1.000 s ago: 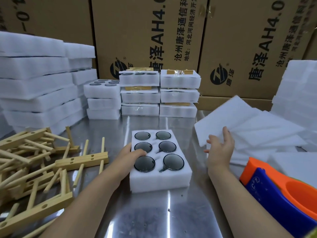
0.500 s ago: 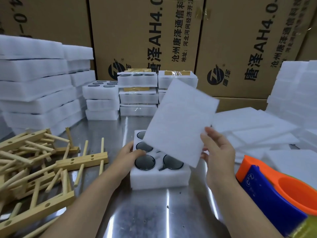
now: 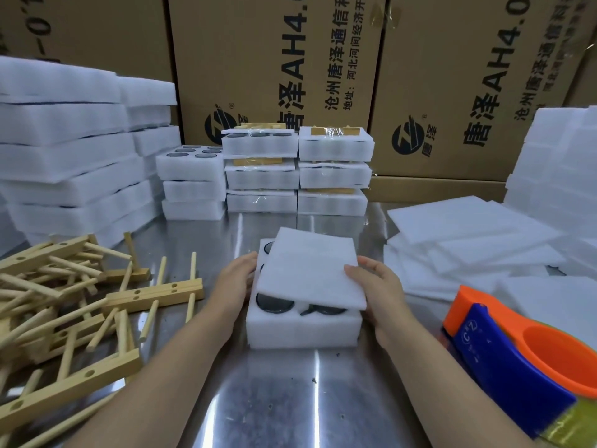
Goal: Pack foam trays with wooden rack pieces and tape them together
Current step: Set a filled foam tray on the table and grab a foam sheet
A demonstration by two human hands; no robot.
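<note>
Pinches the light, floppy foam sheet (image 3: 310,270) at its right edge with right hand (image 3: 378,286), rests left hand (image 3: 235,282) against soft foam tray (image 3: 303,331) left side.

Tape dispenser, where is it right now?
In the head view the tape dispenser is at the lower right, just right of the right hand and nearer the camera than the loose foam sheets.
</note>
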